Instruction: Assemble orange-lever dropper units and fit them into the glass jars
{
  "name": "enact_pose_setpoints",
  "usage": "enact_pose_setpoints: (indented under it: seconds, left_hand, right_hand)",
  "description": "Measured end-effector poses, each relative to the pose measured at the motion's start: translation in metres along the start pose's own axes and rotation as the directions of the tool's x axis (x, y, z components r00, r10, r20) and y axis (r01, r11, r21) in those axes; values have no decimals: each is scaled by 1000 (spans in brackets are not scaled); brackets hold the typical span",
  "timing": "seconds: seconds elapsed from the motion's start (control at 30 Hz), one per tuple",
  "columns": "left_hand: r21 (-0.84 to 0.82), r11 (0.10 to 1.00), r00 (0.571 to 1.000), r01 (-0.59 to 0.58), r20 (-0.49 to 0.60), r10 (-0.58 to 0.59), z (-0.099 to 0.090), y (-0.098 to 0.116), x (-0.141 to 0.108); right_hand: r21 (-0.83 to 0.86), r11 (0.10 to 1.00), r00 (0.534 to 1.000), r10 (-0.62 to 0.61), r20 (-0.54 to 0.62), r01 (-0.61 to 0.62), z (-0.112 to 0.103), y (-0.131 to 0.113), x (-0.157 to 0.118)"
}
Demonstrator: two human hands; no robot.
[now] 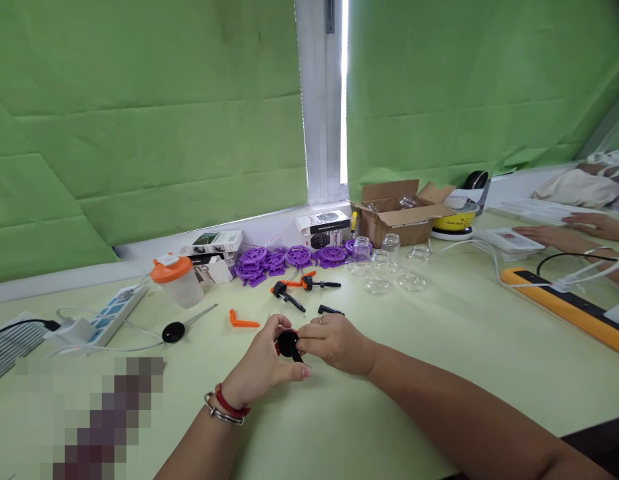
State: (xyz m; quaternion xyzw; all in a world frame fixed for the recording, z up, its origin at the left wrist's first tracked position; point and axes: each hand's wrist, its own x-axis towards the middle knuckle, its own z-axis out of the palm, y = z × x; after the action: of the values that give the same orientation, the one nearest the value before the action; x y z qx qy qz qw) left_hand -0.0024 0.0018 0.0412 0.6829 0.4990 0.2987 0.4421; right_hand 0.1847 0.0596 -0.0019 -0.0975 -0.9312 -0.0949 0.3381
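Note:
Near the middle front of the table, my left hand (262,367) curls its fingers and thumb around a small black round part (288,343) with a short black arm. From the other side my right hand (336,341) presses its closed fingertips onto the same part; what lies under them is hidden. Just beyond my right knuckles a black stick-like piece (331,310) shows. An orange L-shaped piece (243,321) lies to the left of my hands. Farther back are black-and-orange assemblies with black handles (289,297).
Purple slotted discs (298,256), clear plastic domes (380,260), small printed boxes (323,229) and an open cardboard box (402,217) line the back. At left stand an orange-lidded shaker (176,280) and a power strip (114,317). Another person's hands (544,235) are at right, beyond an orange power strip (564,307).

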Motion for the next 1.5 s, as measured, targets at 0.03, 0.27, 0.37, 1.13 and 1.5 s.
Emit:
enact_pose_setpoints:
  seconds: [0.03, 0.27, 0.37, 1.13, 1.5]
  left_hand:
    - [-7, 1000, 1000, 1, 8, -1, 0, 0, 0]
    - [-75, 997, 1000, 15, 26, -13, 0, -2, 1]
    - [-73, 997, 1000, 11, -11, -12, -1, -5, 2]
    - [-44, 999, 1000, -8, 12, 9, 2, -9, 5]
    - [-7, 1000, 1000, -10, 22, 10, 3, -4, 4]
  right_hand:
    - [2, 1000, 1000, 4, 7, -4, 0, 0, 0]
    - [21, 998, 999, 52, 10, -53, 1, 0, -3]
    - [20, 998, 997, 67, 47, -68, -2, 0, -4]
    - [92, 983, 987, 154, 38, -157, -5, -4, 2]
    - [34, 994, 989, 103, 102, -107, -5, 1, 0]
